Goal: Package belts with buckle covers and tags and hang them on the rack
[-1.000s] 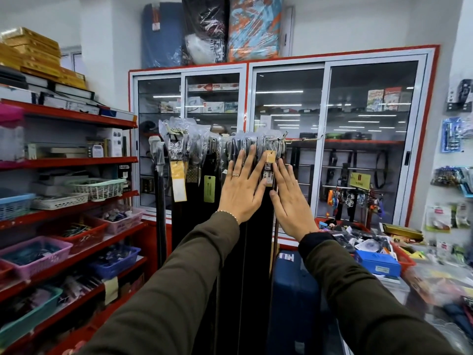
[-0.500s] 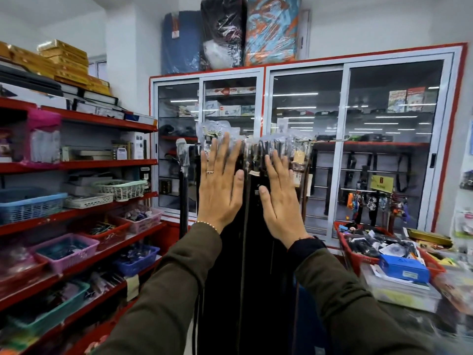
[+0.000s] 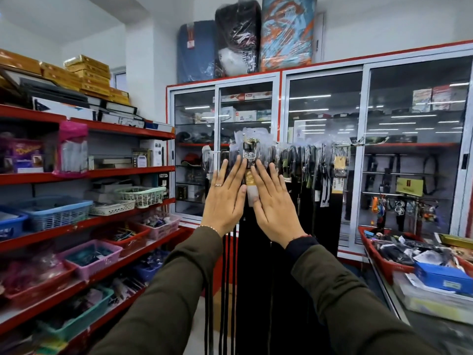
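Several black belts [image 3: 325, 213] hang side by side from a horizontal rack rail [image 3: 358, 143], their buckles wrapped in clear plastic covers [image 3: 249, 147] with paper tags [image 3: 339, 162] dangling. My left hand [image 3: 225, 198] and my right hand [image 3: 273, 203] are held flat, fingers spread and pointing up, against the left part of the hanging belts. One belt with a covered buckle and a yellow-white tag [image 3: 250, 185] shows in the gap between the two hands. Neither hand grips anything.
Red shelves [image 3: 102, 172] with plastic baskets and boxes line the left side. A glass-door cabinet [image 3: 325, 119] stands behind the rack. A counter at the right carries a red tray [image 3: 378, 260] of goods and a blue box [image 3: 442, 276].
Both hands have slid left along the hanging belts and drawn closer together. The view has turned, so the rack now lies more to the right.
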